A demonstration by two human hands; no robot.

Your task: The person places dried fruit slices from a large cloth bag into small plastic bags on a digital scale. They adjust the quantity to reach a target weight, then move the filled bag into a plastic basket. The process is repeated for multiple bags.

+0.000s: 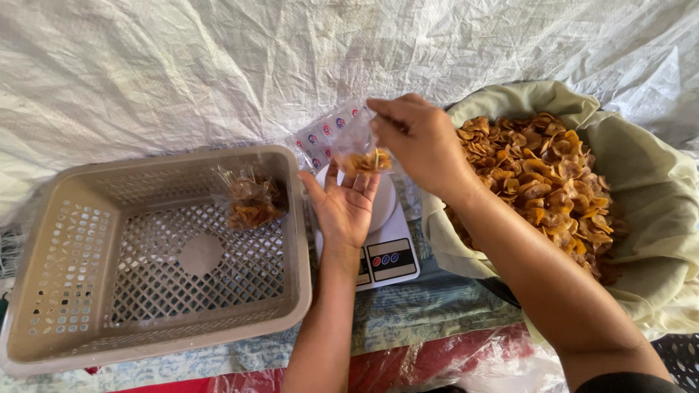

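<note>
Right hand (421, 142): the top of a small clear bag (358, 145) is pinched shut between its fingers.
Left hand (346, 204): held palm-up with the fingers spread, cupped just beneath the bag.
Bag: partly filled with brown chips, held above a white kitchen scale (386, 240) (its round pan is mostly hidden by the hands).
Step in hand: a portion is judged to be bagged and about to be weighed; a gentle set-down on the pan is called for next.
Filled packet (251, 200): clear, lying in the beige perforated basket (87, 255).
Chip supply (539, 175): heaped in a cloth-lined basin, right.
Labelled bags (320, 135): a flat stack with red and blue round marks, behind the scale.
</note>
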